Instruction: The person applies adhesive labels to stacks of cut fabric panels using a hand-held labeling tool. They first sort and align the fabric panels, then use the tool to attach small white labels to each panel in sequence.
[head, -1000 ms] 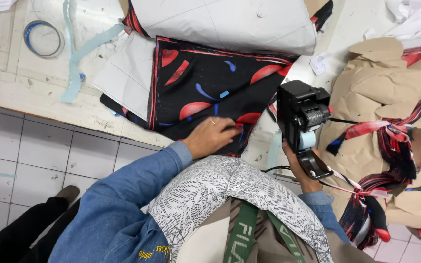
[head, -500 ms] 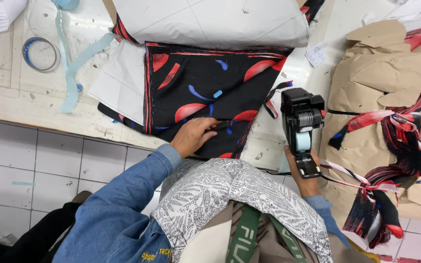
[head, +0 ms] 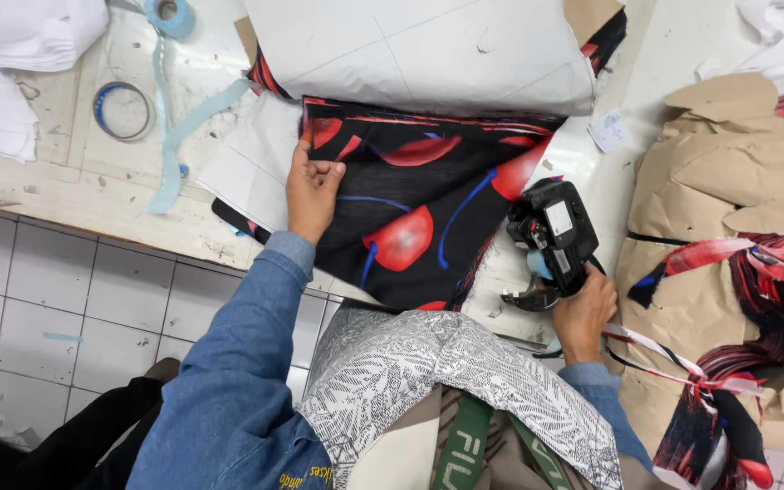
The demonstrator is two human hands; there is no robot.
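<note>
A pale worktable [head: 65, 195] filled the top of the view, seen from above by the person working at it. On it lay a stack of black fabric printed with red and blue shapes [head: 419, 213], partly covered at the far side by a large sheet of white paper [head: 428, 45]. To the right sat a pile of brown paper pieces [head: 728, 181] with red and black fabric strips [head: 755, 299] draped over it. The right hand [head: 583, 313], fingers closed tight around the grip, held a black handheld cutting machine [head: 555, 236] against the right edge of the fabric. The left hand [head: 312, 191] rested at the fabric's left edge, fingers curled and pinching the top layer, near a smaller white sheet [head: 247, 163]. A roll of light blue tape [head: 171, 14] lay at the far left. The step looked like squaring up the layers beside the cutter; the next move would call for keeping the stack flat and steady
</note>
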